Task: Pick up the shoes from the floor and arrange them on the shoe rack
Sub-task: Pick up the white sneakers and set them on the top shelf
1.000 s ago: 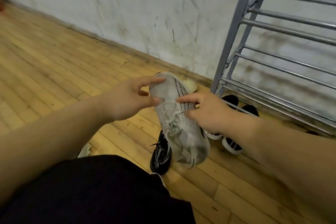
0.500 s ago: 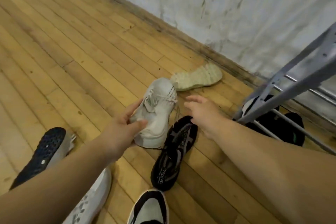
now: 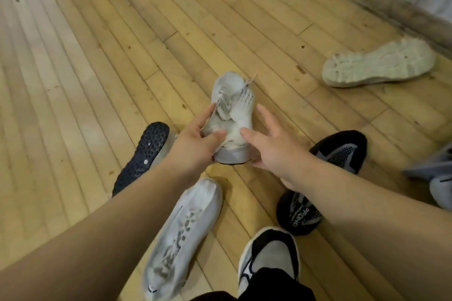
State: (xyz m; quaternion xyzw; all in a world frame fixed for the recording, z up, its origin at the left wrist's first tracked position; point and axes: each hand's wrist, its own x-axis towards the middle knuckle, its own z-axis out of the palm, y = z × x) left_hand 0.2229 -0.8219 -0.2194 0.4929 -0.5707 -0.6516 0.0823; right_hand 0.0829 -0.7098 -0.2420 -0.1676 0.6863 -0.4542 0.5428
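One white sneaker (image 3: 234,105), centre of view, toe pointing to 12 o'clock; whether it rests on the wooden floor (image 3: 122,44) cannot be told. Left hand (image 3: 193,146) grips its heel end, thumb and fingers curled round the collar. Right hand (image 3: 276,149) just beside it at 3 o'clock, fingers spread and straight, holding nothing.

Around it:
- 9 o'clock: navy-soled shoe (image 3: 144,154) on its side.
- 7 o'clock: white patterned shoe (image 3: 186,232).
- 6 o'clock: grey-and-black shoe (image 3: 269,259).
- 4 o'clock: black shoe (image 3: 340,149), crossed by the right forearm.
- 2 o'clock: cream shoe (image 3: 376,66), sole up, well apart.
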